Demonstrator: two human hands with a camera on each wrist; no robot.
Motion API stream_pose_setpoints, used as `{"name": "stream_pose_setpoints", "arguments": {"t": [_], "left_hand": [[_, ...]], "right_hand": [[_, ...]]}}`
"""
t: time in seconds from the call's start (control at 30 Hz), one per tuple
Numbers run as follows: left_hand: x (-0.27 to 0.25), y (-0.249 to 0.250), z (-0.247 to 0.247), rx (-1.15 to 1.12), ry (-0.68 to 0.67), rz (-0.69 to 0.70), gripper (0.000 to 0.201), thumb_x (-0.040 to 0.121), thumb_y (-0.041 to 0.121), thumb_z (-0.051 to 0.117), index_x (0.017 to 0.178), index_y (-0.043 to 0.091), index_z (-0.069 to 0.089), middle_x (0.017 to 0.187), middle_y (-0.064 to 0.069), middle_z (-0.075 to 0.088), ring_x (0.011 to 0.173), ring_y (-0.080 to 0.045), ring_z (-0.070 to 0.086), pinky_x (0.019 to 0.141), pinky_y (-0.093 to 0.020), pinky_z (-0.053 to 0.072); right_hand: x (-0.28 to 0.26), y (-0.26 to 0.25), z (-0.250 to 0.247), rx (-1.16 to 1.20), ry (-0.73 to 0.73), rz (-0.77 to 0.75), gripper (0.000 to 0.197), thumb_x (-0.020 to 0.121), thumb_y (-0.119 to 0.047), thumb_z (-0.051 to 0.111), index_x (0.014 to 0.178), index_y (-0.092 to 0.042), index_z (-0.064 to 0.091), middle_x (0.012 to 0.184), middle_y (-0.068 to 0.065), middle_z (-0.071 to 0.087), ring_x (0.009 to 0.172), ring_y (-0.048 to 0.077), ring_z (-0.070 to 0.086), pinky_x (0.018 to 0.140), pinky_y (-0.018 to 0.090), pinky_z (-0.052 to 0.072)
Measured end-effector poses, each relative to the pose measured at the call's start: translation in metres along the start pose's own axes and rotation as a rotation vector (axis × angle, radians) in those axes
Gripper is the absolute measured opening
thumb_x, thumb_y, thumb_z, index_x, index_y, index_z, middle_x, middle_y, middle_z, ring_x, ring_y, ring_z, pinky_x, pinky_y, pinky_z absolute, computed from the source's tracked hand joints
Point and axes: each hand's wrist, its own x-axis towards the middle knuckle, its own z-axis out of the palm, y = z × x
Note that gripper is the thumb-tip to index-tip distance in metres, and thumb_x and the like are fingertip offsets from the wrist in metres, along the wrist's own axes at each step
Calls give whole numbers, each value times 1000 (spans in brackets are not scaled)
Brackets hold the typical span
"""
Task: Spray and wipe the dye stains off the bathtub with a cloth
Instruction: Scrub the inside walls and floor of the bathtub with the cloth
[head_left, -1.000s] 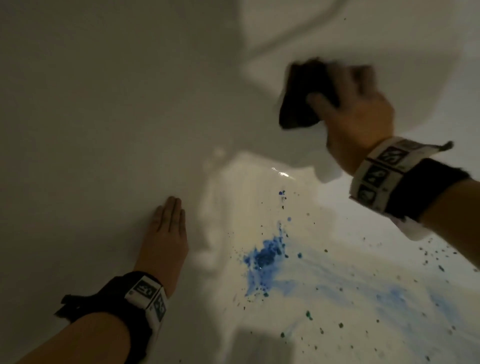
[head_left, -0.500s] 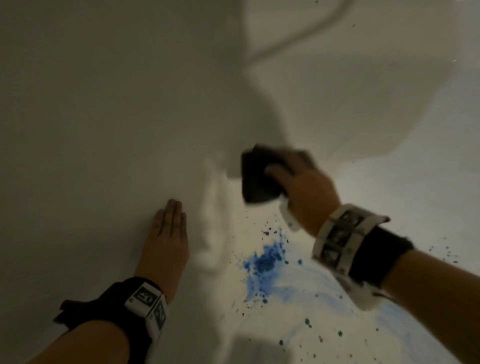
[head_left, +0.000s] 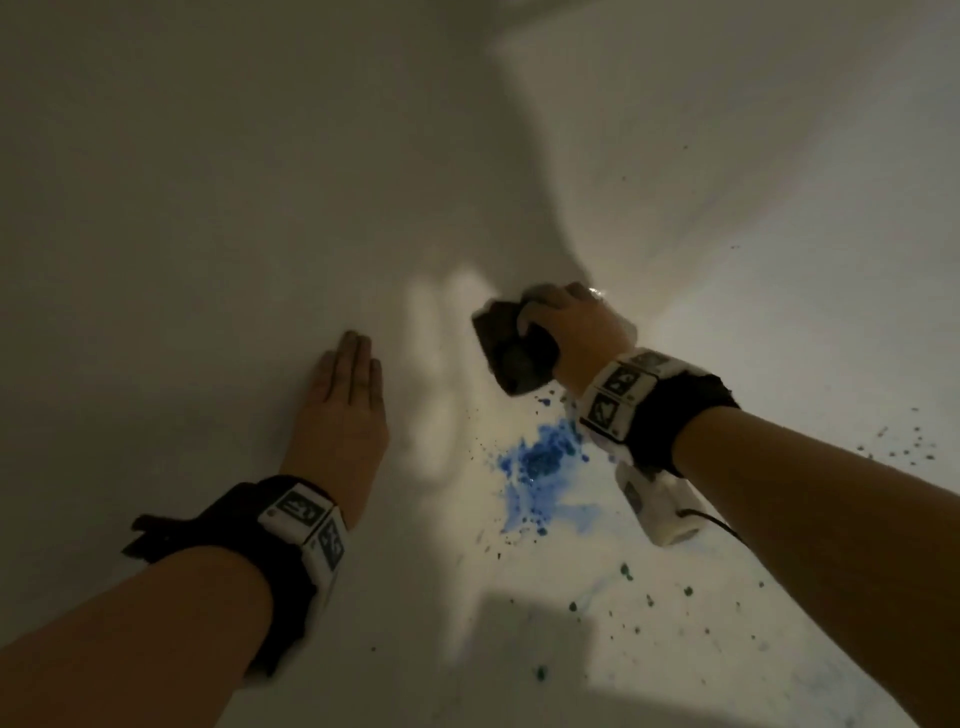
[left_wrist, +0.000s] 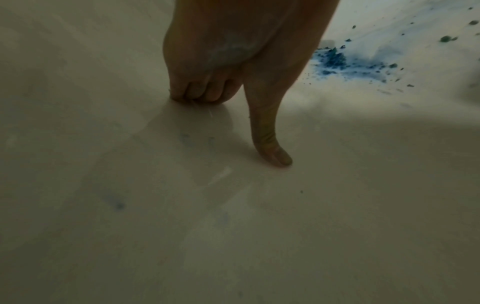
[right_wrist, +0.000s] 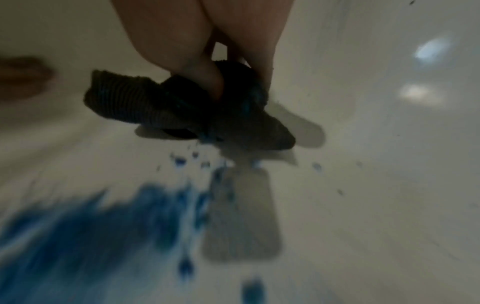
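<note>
The dye stains (head_left: 540, 460) lie on the floor of the white bathtub (head_left: 208, 208) — one dense blue patch with paler smears trailing toward the camera and dark green-blue specks scattered around it. In the right wrist view the same blue patch (right_wrist: 85, 232) fills the lower left, blurred, with small droplets just below the cloth (right_wrist: 166, 107).

The cloth (head_left: 511, 353) is dark, ribbed and bunched into a wad. It sits against the tub surface just beyond the blue patch, with some blue on its underside in the wrist view.

The right hand (head_left: 569, 332) clamps the cloth, thumb and fingers curled around it, knuckles up and wrist bent downward. The left hand (head_left: 343, 410) lies flat on the sloping tub wall, well left of the stain, fingers straight and together, holding nothing. In the left wrist view the thumb (left_wrist: 270, 139) presses its tip on the glossy surface, and the palm (left_wrist: 223, 51) carries a faint bluish tint.

The tub is smooth and shiny, mirroring the hands — it curves gently from wall to floor. Both wrists wear black straps with white marker blocks (head_left: 621, 389).
</note>
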Motion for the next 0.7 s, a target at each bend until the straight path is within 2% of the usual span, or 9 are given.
{"name": "stream_pose_setpoints", "arguments": {"t": [0.1,0.2,0.27,0.33,0.4,0.43,0.57,0.63,0.7], "left_hand": [[-3,-2,2,105,-15,57,55,99,7,19,140,-15,-10,148,-35,-13,139,-45,-11,114,-47,-5],[-1,-2,-2,82,-36,51,54,98,4,17,141,-15,-9,148,-35,-12,139,-45,-11,114,-47,-6],[1,-2,-3,72,-47,45,52,95,1,13,142,-13,-6,148,-35,-9,139,-45,-8,114,-48,-4],[2,-2,-2,66,-34,44,52,97,2,17,142,-13,-4,148,-35,-7,139,-46,-6,114,-48,-2],[4,0,0,58,-30,36,52,98,2,20,142,-14,-5,148,-35,-7,140,-45,-7,114,-48,-2],[3,1,-1,58,-50,36,53,99,1,20,141,-15,-7,148,-35,-9,139,-46,-8,114,-48,-3],[3,0,2,87,-12,39,56,97,6,34,142,-15,6,149,-34,5,141,-44,4,115,-47,5],[2,-2,0,76,58,46,57,95,10,43,141,-12,19,148,-32,17,140,-42,16,115,-46,13],[1,-3,0,38,31,75,53,96,5,29,143,-12,12,149,-33,8,140,-44,7,115,-47,7]], "right_hand": [[-54,9,25,16,16,-74,9,77,-25,57,79,-25,65,111,8,62,99,34,57,89,39,46],[-97,16,28,-17,-275,-165,19,73,-18,68,92,-19,71,116,13,59,101,35,59,84,47,52],[-100,19,16,1,-458,-161,24,74,-6,70,98,-11,68,114,13,56,102,26,57,85,44,49],[-78,12,-9,309,-191,-54,7,75,-8,66,81,-8,63,90,10,59,81,18,58,74,40,46],[-35,11,-27,378,32,117,9,80,-17,60,87,-11,63,97,9,58,89,21,55,81,37,44],[-11,5,-34,297,78,102,15,83,-19,59,95,-13,64,107,10,57,98,26,53,88,36,43],[35,-40,-36,99,-57,-84,31,88,-28,57,119,-25,57,129,4,46,117,30,43,101,40,38],[27,-50,-20,22,-81,-82,34,86,-26,59,119,-31,54,135,-3,39,120,26,37,97,38,41],[-1,-44,-9,46,-85,-127,28,81,-27,61,108,-32,60,132,-4,44,119,27,40,94,37,42]]}}
